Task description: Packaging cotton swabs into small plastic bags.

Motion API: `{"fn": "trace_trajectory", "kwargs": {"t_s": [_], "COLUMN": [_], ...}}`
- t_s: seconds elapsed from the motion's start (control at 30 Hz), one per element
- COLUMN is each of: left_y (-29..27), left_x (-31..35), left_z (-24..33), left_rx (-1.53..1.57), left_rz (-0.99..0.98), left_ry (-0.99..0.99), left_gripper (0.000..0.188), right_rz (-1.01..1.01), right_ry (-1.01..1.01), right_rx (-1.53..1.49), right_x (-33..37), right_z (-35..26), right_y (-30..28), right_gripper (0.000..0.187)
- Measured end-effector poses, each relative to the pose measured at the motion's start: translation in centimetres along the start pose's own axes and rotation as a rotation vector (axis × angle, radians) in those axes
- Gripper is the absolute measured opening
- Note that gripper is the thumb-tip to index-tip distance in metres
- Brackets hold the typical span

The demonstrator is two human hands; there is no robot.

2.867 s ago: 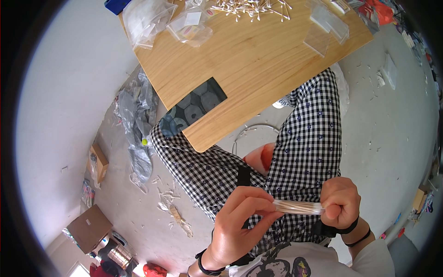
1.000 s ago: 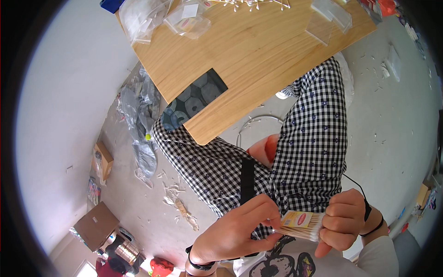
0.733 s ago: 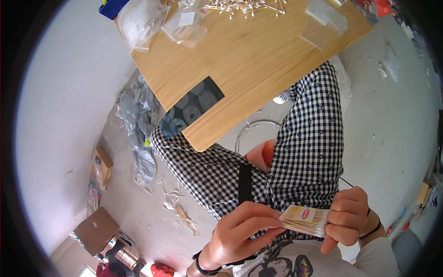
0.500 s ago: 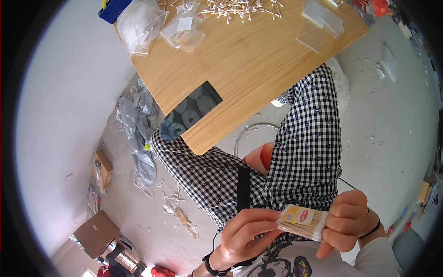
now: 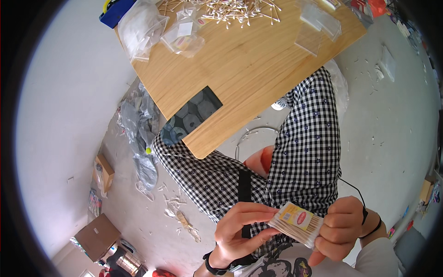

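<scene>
A small clear packet of cotton swabs [image 5: 299, 222] with a yellow and red label is held between both hands above my lap. My left hand [image 5: 240, 231] pinches its left end between thumb and fingers. At the opposite end, my right hand [image 5: 339, 228] is curled closed around the packet's edge, its fingers hiding that end. A heap of loose cotton swabs [image 5: 235, 10] lies on the wooden table [image 5: 230, 60] in front of me.
Clear plastic bags [image 5: 184, 37] and a bulging bag [image 5: 140, 27] sit at the table's left, beside a blue container [image 5: 115, 13]. Flat clear sleeves [image 5: 320, 21] lie at its right. A dark patterned panel [image 5: 194, 115] shows at the table's notch. Grey plastic [image 5: 138, 134] and scraps litter the floor.
The packet has tilted, its right end dropping a little. My left fingers have shifted slightly up and left, and the view has moved slightly.
</scene>
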State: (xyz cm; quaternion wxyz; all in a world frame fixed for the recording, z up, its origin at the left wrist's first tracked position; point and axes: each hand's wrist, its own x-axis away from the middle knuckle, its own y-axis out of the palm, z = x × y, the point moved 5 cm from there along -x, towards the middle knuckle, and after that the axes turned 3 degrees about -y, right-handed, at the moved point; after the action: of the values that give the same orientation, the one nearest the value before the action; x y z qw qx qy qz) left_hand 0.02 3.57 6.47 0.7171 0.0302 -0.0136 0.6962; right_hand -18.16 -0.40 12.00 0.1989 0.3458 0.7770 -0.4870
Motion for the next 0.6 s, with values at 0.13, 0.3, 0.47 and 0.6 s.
{"fn": "trace_trajectory", "kwargs": {"t_s": [0.13,0.3,0.47,0.6], "left_y": [0.0,0.4,0.2,0.2], "left_x": [0.0,0.3,0.2,0.1], "left_z": [-0.5,-1.3,-1.5,-1.5], "left_rx": [0.151,0.375,0.330,0.371], "left_rz": [-0.006,0.085,0.051,0.022], "left_ry": [-0.092,-0.328,-0.266,-0.319], "left_gripper": [0.024,0.020,0.021,0.024], "right_rz": [0.030,-0.005,0.079,0.101], "right_ry": [0.063,0.095,0.311,0.385], "right_rx": [0.008,-0.014,-0.244,-0.294], "right_x": [0.2,0.1,1.3,1.9], "right_z": [0.3,0.5,2.4,3.1], "right_y": [-0.1,0.1,0.6,0.5], "right_gripper": [0.038,0.039,0.037,0.040]}}
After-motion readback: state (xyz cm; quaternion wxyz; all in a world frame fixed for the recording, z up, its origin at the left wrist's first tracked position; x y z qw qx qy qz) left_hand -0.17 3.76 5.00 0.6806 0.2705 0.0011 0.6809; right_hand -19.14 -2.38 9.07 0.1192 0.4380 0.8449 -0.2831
